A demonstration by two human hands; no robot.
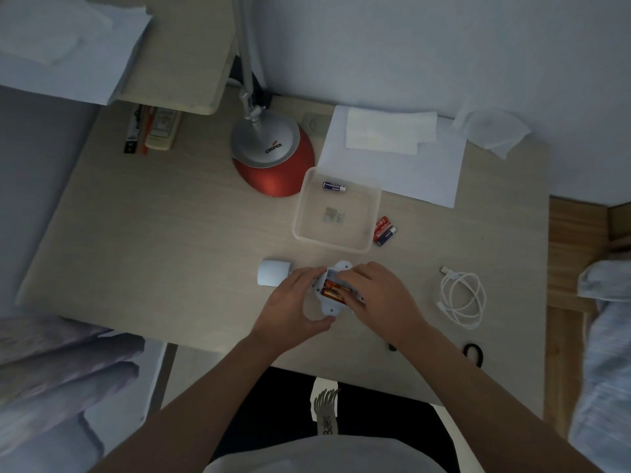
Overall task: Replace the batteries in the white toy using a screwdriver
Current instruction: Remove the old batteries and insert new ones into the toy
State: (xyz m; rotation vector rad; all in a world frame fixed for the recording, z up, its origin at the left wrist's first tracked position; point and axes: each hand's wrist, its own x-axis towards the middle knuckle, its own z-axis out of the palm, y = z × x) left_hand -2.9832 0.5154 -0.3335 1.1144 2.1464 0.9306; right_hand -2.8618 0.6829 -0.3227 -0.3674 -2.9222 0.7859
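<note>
Head view, battery change at a mid stage. The toy [333, 307], a white shell, lies back-up on the tabletop [170, 233], close to the near edge and about midway along it, between both hands. Its battery compartment stands open, so the cover is judged already unscrewed and taken off. Two orange batteries [332, 290] lie side by side in the compartment. The left hand [293, 298] curls round the left side of the toy, thumb at its near end, and steadies it. The right hand [375, 295] is bent over the right side, its fingertips at the batteries; whether it pinches one or only presses it down cannot be told. Nor can it be told whether these cells are the old set coming out or the new set going in. A white piece [273, 273], perhaps part of the toy, lies just beside the left hand on the side toward the left edge. Farther from the near edge stands a clear tray [374, 213] holding one blue battery [334, 186] and some small pale bits [333, 216], too small to name. Three loose batteries [385, 230] lie just outside the tray, on the side toward the right edge. No screwdriver can be made out with certainty. Left to do, by judgement: seat the fresh cells, refit the cover, drive the screws.
</note>
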